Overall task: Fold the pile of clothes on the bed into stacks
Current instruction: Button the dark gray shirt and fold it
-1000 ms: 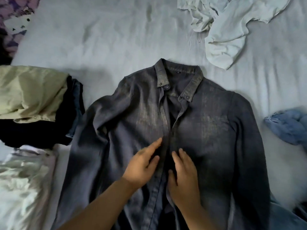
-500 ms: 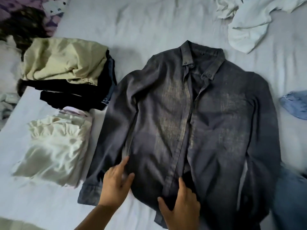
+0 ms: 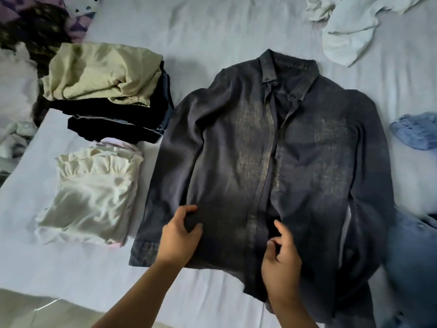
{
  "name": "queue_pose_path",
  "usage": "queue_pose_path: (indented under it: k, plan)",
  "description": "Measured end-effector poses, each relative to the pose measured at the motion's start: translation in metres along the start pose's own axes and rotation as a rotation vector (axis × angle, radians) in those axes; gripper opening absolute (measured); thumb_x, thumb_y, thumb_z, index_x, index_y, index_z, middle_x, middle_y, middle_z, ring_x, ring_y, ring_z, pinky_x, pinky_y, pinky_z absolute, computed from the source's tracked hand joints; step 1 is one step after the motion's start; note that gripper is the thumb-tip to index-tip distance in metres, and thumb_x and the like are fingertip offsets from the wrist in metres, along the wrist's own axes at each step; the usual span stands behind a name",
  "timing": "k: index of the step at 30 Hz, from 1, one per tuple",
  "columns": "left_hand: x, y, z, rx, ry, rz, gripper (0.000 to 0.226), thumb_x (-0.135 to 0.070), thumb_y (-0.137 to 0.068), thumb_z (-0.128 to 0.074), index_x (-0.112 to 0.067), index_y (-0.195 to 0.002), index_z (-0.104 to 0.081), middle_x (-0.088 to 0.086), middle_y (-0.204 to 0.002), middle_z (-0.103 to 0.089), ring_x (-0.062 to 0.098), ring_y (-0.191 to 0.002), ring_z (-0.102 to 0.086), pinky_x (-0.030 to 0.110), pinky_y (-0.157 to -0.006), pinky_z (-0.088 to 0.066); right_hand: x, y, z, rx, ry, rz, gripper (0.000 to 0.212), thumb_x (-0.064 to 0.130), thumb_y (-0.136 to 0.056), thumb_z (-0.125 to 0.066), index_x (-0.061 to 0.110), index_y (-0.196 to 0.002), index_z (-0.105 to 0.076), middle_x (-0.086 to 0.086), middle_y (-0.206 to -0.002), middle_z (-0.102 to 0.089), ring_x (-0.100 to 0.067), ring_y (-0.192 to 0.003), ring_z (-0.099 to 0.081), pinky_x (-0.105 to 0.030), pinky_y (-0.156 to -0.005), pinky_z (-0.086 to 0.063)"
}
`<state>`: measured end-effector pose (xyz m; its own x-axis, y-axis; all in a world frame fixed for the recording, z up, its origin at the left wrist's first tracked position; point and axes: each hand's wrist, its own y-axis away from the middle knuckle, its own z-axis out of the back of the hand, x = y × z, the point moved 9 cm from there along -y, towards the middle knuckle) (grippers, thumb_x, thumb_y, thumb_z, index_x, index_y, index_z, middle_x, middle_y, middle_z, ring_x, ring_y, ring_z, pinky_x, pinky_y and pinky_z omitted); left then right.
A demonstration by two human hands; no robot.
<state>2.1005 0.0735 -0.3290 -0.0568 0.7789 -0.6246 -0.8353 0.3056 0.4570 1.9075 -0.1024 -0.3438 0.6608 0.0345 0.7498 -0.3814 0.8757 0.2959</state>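
A dark grey button-down shirt (image 3: 272, 166) is spread front-up on the bed (image 3: 212, 27), its collar pointed toward 12 o'clock and its hem toward 6 o'clock, with both long sleeves laid down along its sides. The left hand (image 3: 181, 237) is set on the lower left front of the shirt, and a fold of the cloth is pinched between its curled fingers and thumb. The right hand (image 3: 281, 254) is placed at the lower placket, where the fabric edge is gripped by its bent fingers. At 9 to 10 o'clock from the shirt, a stack of folded clothes (image 3: 106, 91) with an olive piece on top is seen, and a folded cream garment (image 3: 94, 195) lies just below it. Unfolded white clothes (image 3: 350, 27) are heaped at 1 o'clock, and a crumpled blue garment (image 3: 416, 131) lies at 3 o'clock.
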Motion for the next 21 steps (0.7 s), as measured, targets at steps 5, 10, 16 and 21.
queue_pose_path:
  k: [5,10,16,21]
  plan:
    - [0.042,0.022,0.006,0.068,-0.329,0.074,0.076,-0.043,-0.084,-0.065,-0.039,-0.146,-0.022,-0.001,-0.126,-0.040,0.023,-0.114,-0.051,0.034,-0.085,-0.047,0.000,0.022,-0.018,0.156,0.206,0.045,0.049,0.034,-0.088,-0.060,0.005,-0.127,-0.054,-0.013,-0.113,-0.061,-0.028,-0.095,-0.061,-0.032,-0.078,-0.048]
    - [0.039,0.040,-0.005,0.083,-0.245,-0.341,0.061,-0.016,-0.083,-0.061,-0.042,-0.135,-0.044,-0.017,-0.097,-0.044,0.007,-0.090,-0.048,0.019,-0.085,-0.043,-0.005,0.051,-0.047,0.270,0.669,0.253,0.110,0.063,-0.040,-0.071,0.004,-0.131,-0.049,-0.015,-0.101,-0.062,-0.037,-0.094,-0.060,-0.048,-0.085,-0.040]
    - [0.061,0.038,0.014,-0.132,-0.356,-0.171,0.034,-0.006,-0.080,-0.050,-0.013,-0.107,-0.071,0.009,-0.102,-0.055,0.037,-0.071,-0.063,0.037,-0.058,-0.051,-0.004,0.047,-0.034,0.233,0.733,0.480,0.097,0.031,-0.045,-0.071,0.012,-0.135,-0.041,-0.003,-0.088,-0.060,-0.027,-0.083,-0.060,-0.044,-0.086,-0.031]
    - [0.045,0.051,0.020,-0.322,-0.628,-0.368,0.040,-0.018,-0.072,-0.052,-0.017,-0.109,-0.066,0.015,-0.108,-0.052,0.037,-0.095,-0.049,0.047,-0.082,-0.038,-0.018,0.058,-0.001,0.231,0.735,0.617,0.081,0.031,-0.057,-0.047,0.016,-0.136,-0.041,-0.008,-0.137,-0.045,-0.026,-0.121,-0.046,-0.047,-0.100,-0.027]
